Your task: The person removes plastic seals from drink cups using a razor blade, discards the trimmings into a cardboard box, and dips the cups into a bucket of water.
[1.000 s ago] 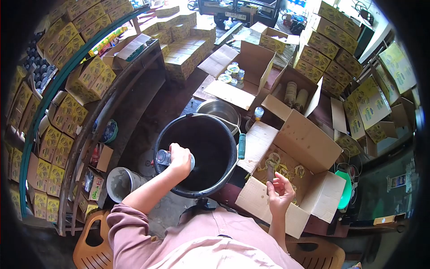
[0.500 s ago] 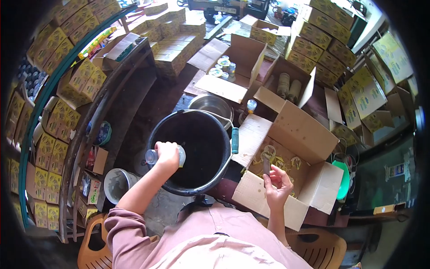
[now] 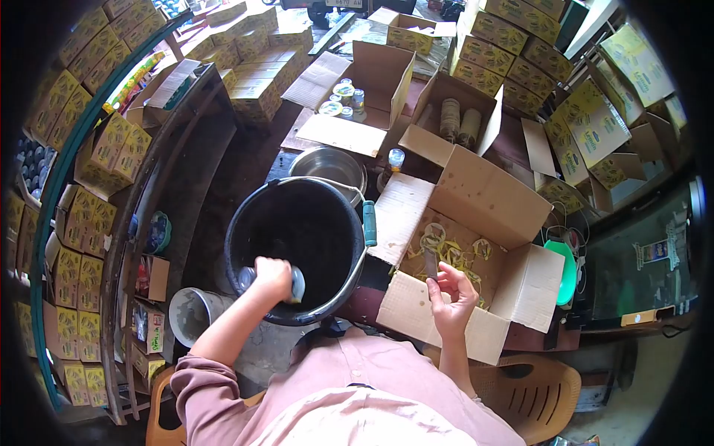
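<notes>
Left arm: the bare forearm reaches forward from a rolled sleeve, over the near-left edge of the bucket.
Left hand: (image 3: 274, 279) back of the hand up, closed around the middle of a clear container (image 3: 297, 285); fingertips hidden.
Container: lies sideways in that grip, one end showing on each side, within the bucket's mouth; cannot tell if it touches the wall.
Right arm: forearm upright, palm half turned upward.
Right hand: (image 3: 454, 299) thumb and fingers pinch the lower end of a thin flat strip (image 3: 431, 262), which points up and away.
Bucket: (image 3: 297, 212) its dark hollow opens to the right of the left grip; the rim lies close on the left, and the green handle (image 3: 370, 223) stands between the two hands.
Carton: (image 3: 491, 197) open below and beyond the right grip, yellowish scraps (image 3: 433, 239) inside, flaps spread outward.
</notes>
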Demonstrator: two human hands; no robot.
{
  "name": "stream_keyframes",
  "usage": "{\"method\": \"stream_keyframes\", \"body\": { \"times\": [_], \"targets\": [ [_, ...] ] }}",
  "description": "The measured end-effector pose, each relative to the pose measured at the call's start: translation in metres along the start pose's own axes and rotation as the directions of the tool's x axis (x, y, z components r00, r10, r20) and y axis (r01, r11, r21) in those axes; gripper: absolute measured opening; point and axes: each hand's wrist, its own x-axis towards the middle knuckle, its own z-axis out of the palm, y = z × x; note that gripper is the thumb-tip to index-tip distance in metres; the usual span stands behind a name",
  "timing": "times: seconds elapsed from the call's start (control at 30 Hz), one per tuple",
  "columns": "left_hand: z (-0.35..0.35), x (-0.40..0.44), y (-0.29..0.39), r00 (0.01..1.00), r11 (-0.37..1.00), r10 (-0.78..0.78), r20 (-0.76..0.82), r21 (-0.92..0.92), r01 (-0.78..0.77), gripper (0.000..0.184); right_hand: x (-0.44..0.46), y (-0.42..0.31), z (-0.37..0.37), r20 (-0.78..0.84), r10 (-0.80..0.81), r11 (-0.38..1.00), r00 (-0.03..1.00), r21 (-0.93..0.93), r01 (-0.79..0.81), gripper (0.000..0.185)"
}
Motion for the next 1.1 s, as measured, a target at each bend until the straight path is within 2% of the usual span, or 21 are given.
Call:
{"method": "stream_keyframes", "body": {
  "times": [0.03, 0.1, 0.17, 0.23, 0.27, 0.3, 0.37, 0.4, 0.5, 0.53, 0.57, 0.63, 0.67, 0.7, 0.77, 0.8, 0.83, 0.9, 1.0, 1.03, 1.1],
  "targets": [
    [0.005, 0.004, 0.004, 0.99, 0.999, 0.04, 0.137, -0.008, -0.039, 0.048, 0.0, 0.001, 0.0, -0.001, -0.008, 1.0, 1.0, -0.006, 0.008, 0.03],
    [0.005, 0.005, -0.003, 0.998, 0.999, -0.033, 0.062, -0.003, 0.033, 0.045, 0.0, 0.001, -0.001, -0.007, -0.005, 1.0, 1.0, -0.015, 0.005, 0.03],
    [0.002, 0.006, -0.017, 0.973, 0.985, -0.172, -0.153, -0.048, 0.167, 0.038, 0.0, 0.001, -0.002, -0.007, 0.014, 1.0, 1.0, -0.024, -0.014, 0.03],
    [-0.017, -0.005, -0.025, 0.965, 0.98, -0.192, -0.177, -0.096, 0.177, 0.039, 0.002, 0.0, -0.003, -0.011, 0.006, 0.999, 1.0, -0.037, -0.007, 0.03],
    [0.002, 0.009, -0.029, 0.96, 0.983, -0.183, -0.213, -0.065, 0.173, 0.058, 0.002, 0.0, -0.002, -0.013, 0.003, 0.999, 1.0, -0.043, -0.004, 0.03],
    [0.009, 0.009, -0.025, 0.974, 0.993, -0.12, -0.19, -0.016, 0.119, 0.058, 0.002, 0.0, -0.001, -0.012, 0.001, 0.999, 1.0, -0.039, -0.002, 0.03],
    [0.016, 0.007, -0.008, 0.992, 1.0, 0.011, 0.124, 0.009, -0.012, 0.056, 0.002, 0.0, 0.0, -0.013, -0.002, 1.0, 1.0, -0.032, 0.001, 0.029],
    [0.015, 0.007, -0.005, 0.993, 1.0, 0.02, 0.114, 0.012, -0.021, 0.053, 0.003, -0.001, 0.001, -0.008, -0.014, 0.999, 1.0, -0.041, 0.013, 0.03],
    [0.001, 0.002, -0.014, 0.998, 0.996, -0.042, -0.037, -0.081, 0.039, 0.055, 0.003, -0.004, 0.001, -0.008, -0.031, 0.998, 0.999, -0.052, 0.03, 0.03],
    [0.007, 0.005, -0.015, 0.957, 0.989, -0.08, -0.28, -0.14, 0.041, 0.058, 0.003, -0.003, 0.0, -0.011, -0.026, 0.999, 1.0, -0.045, 0.025, 0.03],
    [-0.001, 0.001, -0.017, 0.979, 0.991, -0.045, -0.197, -0.131, 0.019, 0.059, 0.003, -0.003, 0.0, -0.012, -0.022, 0.999, 1.0, -0.036, 0.022, 0.031],
    [-0.023, -0.015, -0.01, 0.982, 0.994, 0.033, 0.185, -0.104, -0.013, 0.055, 0.003, -0.003, -0.001, -0.024, -0.033, 0.999, 0.999, -0.036, 0.032, 0.031],
    [-0.023, -0.014, -0.01, 0.982, 0.996, 0.031, 0.187, -0.089, -0.014, 0.058, 0.003, -0.002, -0.003, -0.027, -0.037, 0.999, 0.999, -0.036, 0.036, 0.031],
    [-0.025, -0.016, -0.014, 0.985, 0.995, 0.018, 0.174, -0.102, 0.0, 0.054, 0.002, -0.002, -0.004, -0.034, -0.034, 0.999, 0.999, -0.036, 0.033, 0.03],
    [-0.018, -0.014, -0.022, 0.984, 0.963, -0.114, -0.136, -0.258, 0.076, 0.05, 0.001, 0.0, -0.007, -0.04, -0.023, 0.999, 0.999, -0.034, 0.022, 0.03],
    [-0.018, -0.016, -0.026, 0.975, 0.963, -0.105, -0.198, -0.265, 0.05, 0.047, 0.0, 0.002, -0.009, -0.038, -0.015, 0.999, 0.999, -0.042, 0.013, 0.03],
    [-0.021, -0.018, -0.026, 0.994, 0.988, -0.034, 0.103, -0.149, 0.049, 0.047, -0.002, 0.003, -0.01, -0.039, 0.005, 0.999, 0.999, -0.033, -0.006, 0.03],
    [-0.024, -0.021, -0.022, 0.978, 0.984, -0.034, 0.206, -0.163, 0.069, 0.048, -0.004, 0.006, -0.015, -0.04, 0.034, 0.999, 0.999, -0.024, -0.035, 0.03],
    [-0.025, -0.021, -0.025, 0.988, 0.977, -0.153, -0.006, -0.153, 0.15, 0.051, -0.006, 0.01, -0.022, -0.035, 0.015, 1.0, 0.999, -0.018, -0.015, 0.03],
    [-0.028, -0.024, -0.025, 0.991, 0.992, -0.098, 0.088, -0.067, 0.104, 0.051, -0.007, 0.011, -0.025, -0.038, 0.021, 1.0, 0.999, -0.014, -0.022, 0.03],
    [-0.028, -0.022, -0.02, 0.986, 0.998, -0.045, 0.163, -0.043, 0.053, 0.054, -0.008, 0.013, -0.031, -0.046, 0.034, 0.999, 0.998, -0.005, -0.034, 0.03]
  ]
}}
